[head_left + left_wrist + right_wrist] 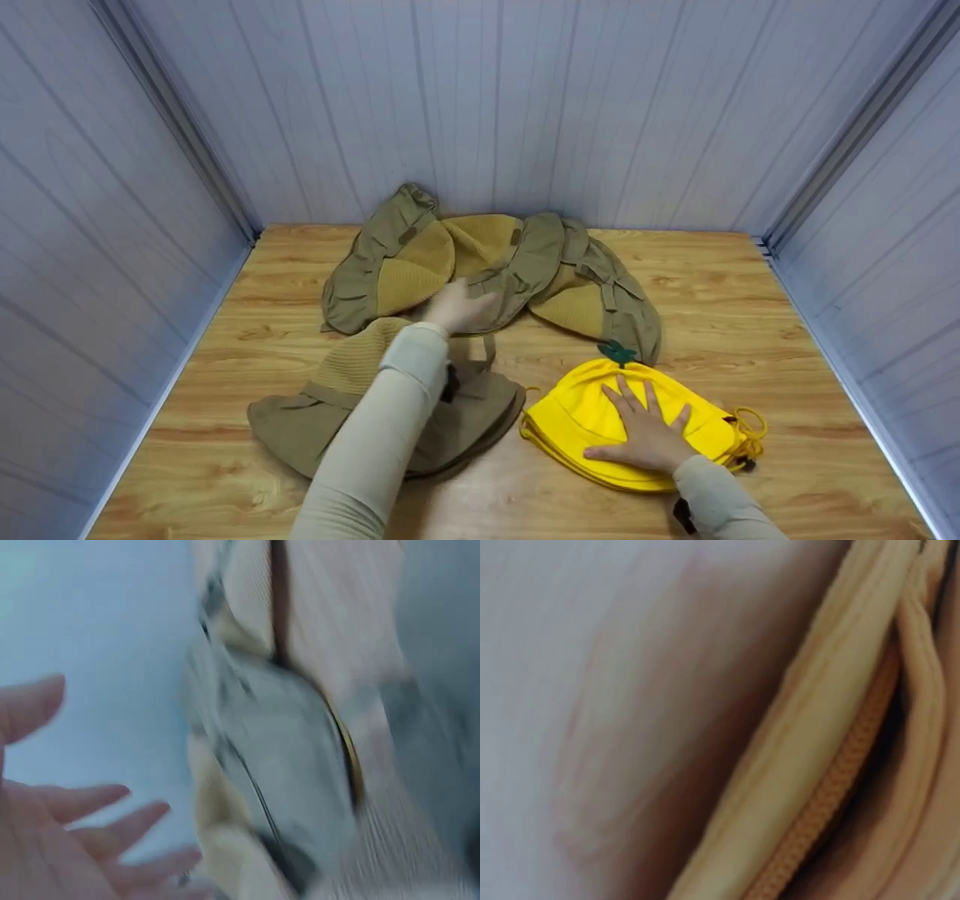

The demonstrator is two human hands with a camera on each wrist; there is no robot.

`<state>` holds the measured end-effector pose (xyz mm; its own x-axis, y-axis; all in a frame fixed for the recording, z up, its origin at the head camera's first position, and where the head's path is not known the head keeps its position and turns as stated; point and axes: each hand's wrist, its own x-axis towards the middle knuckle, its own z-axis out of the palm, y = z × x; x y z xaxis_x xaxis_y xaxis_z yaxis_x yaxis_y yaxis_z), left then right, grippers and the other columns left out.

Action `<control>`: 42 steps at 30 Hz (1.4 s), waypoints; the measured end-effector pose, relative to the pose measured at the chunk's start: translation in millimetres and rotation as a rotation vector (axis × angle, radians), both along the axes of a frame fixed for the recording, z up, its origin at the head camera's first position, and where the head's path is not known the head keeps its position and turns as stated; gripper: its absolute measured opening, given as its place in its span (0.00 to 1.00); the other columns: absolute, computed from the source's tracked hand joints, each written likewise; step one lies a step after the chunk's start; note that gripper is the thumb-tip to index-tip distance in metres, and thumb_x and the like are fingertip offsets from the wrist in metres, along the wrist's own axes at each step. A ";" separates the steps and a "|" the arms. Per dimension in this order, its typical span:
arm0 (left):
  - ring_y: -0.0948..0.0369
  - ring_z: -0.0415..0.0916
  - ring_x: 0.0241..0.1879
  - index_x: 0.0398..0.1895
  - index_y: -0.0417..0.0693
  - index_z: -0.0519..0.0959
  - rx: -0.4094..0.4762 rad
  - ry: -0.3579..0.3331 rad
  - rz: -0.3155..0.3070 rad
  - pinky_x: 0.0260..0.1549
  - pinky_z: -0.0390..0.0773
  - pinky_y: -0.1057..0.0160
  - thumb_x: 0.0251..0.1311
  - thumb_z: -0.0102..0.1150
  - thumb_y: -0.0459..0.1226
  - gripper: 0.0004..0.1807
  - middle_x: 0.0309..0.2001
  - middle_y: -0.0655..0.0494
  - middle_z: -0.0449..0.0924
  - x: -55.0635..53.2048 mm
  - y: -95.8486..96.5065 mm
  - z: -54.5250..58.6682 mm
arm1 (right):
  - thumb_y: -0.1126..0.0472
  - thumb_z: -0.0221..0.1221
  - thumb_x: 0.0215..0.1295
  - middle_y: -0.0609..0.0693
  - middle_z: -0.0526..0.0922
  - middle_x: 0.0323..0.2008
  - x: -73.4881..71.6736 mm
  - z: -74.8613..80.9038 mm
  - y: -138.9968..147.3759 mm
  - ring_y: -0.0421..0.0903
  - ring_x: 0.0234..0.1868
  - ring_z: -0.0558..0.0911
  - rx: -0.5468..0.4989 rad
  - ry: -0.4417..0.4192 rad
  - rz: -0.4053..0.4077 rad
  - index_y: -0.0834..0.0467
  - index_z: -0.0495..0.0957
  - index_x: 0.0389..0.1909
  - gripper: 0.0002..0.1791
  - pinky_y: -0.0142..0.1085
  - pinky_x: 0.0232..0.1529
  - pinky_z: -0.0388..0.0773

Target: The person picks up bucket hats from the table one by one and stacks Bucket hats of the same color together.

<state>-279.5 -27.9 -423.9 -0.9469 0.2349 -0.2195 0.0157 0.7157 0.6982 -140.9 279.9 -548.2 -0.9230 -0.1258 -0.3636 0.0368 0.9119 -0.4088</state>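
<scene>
My left hand (459, 306) reaches over the brown sun hats, near the middle hat (484, 236) of the back row, and in the left wrist view its fingers (97, 832) are extended with nothing in them. Under the left forearm lies another brown hat (285, 427) with a ribbed crown and wide brim; the arm hides part of it. My right hand (651, 439) rests flat, fingers spread, on a yellow hat (574, 409). That hat shows layered brim edges, a green leaf tip (617, 352) and a yellow drawstring (750, 424). The right wrist view is blurred, with yellow fabric edges (795, 742) close up.
Along the back wall lie a left brown hat (416, 266) and a right brown hat (577, 304) with a bow, overlapping the middle one. Pale panel walls (480, 112) enclose the wood-grain table (810, 450) at the back and both sides.
</scene>
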 end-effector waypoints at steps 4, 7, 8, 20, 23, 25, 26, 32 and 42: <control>0.34 0.37 0.77 0.74 0.45 0.63 -0.254 -0.085 0.125 0.70 0.32 0.29 0.71 0.46 0.59 0.37 0.77 0.37 0.50 -6.0 -38.2 -9.8 | 0.20 0.61 0.45 0.54 0.35 0.81 -0.3 -0.6 -0.1 0.70 0.76 0.27 0.002 -0.005 -0.002 0.47 0.48 0.79 0.64 0.78 0.50 0.08; 0.32 0.21 0.75 0.73 0.46 0.65 -0.330 -0.133 0.135 0.67 0.24 0.27 0.71 0.44 0.61 0.37 0.79 0.35 0.39 -6.7 -58.9 -18.7 | 0.21 0.61 0.45 0.54 0.35 0.81 -0.6 -0.6 -0.2 0.70 0.76 0.27 -0.005 -0.006 -0.006 0.47 0.48 0.79 0.64 0.77 0.50 0.07; 0.31 0.17 0.74 0.73 0.46 0.65 -0.340 -0.143 0.128 0.67 0.23 0.27 0.71 0.43 0.61 0.38 0.79 0.34 0.36 -6.4 -64.0 -21.6 | 0.21 0.61 0.45 0.54 0.35 0.81 -0.7 -0.6 -0.2 0.70 0.76 0.27 -0.008 -0.005 -0.007 0.47 0.48 0.79 0.64 0.77 0.50 0.07; 0.33 0.18 0.75 0.75 0.48 0.62 -0.410 -0.106 0.096 0.70 0.33 0.29 0.75 0.35 0.58 0.34 0.79 0.36 0.25 -12.7 -78.0 -60.4 | 0.21 0.61 0.46 0.54 0.35 0.81 -1.0 -0.7 -0.5 0.69 0.76 0.28 -0.012 0.015 -0.008 0.47 0.48 0.79 0.64 0.77 0.50 0.07; 0.33 0.19 0.75 0.75 0.47 0.61 -0.422 -0.099 0.113 0.70 0.36 0.28 0.76 0.35 0.56 0.33 0.79 0.36 0.26 -15.2 -76.1 -67.2 | 0.21 0.62 0.46 0.54 0.35 0.80 -1.1 0.3 -0.2 0.69 0.76 0.28 -0.015 0.011 -0.009 0.47 0.48 0.79 0.64 0.77 0.50 0.07; 0.32 0.22 0.76 0.76 0.45 0.60 -0.438 -0.093 0.123 0.70 0.39 0.29 0.76 0.35 0.56 0.34 0.79 0.36 0.28 -15.8 -74.6 -70.1 | 0.21 0.61 0.46 0.54 0.35 0.80 -1.1 0.6 0.0 0.69 0.76 0.28 -0.016 0.002 -0.013 0.46 0.48 0.79 0.64 0.77 0.50 0.07; 0.32 0.24 0.76 0.76 0.44 0.60 -0.448 -0.090 0.125 0.70 0.41 0.29 0.76 0.34 0.55 0.34 0.79 0.35 0.28 -16.1 -74.1 -71.6 | 0.21 0.61 0.46 0.54 0.35 0.81 -1.1 0.7 0.0 0.69 0.76 0.28 -0.018 -0.003 -0.015 0.46 0.48 0.79 0.63 0.77 0.51 0.07; 0.30 0.35 0.75 0.74 0.39 0.62 -0.467 -0.096 0.156 0.66 0.54 0.32 0.76 0.35 0.54 0.35 0.79 0.36 0.28 -18.3 -76.2 -75.6 | 0.22 0.61 0.48 0.53 0.35 0.81 -0.8 2.6 -0.1 0.69 0.76 0.27 -0.036 -0.035 -0.012 0.45 0.48 0.79 0.62 0.77 0.50 0.08; 0.31 0.42 0.72 0.67 0.38 0.72 -0.470 -0.088 0.178 0.63 0.58 0.33 0.74 0.36 0.50 0.31 0.79 0.38 0.30 -31.5 -81.3 -84.0 | 0.24 0.61 0.52 0.54 0.32 0.80 -5.1 8.8 4.7 0.69 0.76 0.25 -0.074 -0.084 0.011 0.46 0.46 0.80 0.61 0.78 0.49 0.08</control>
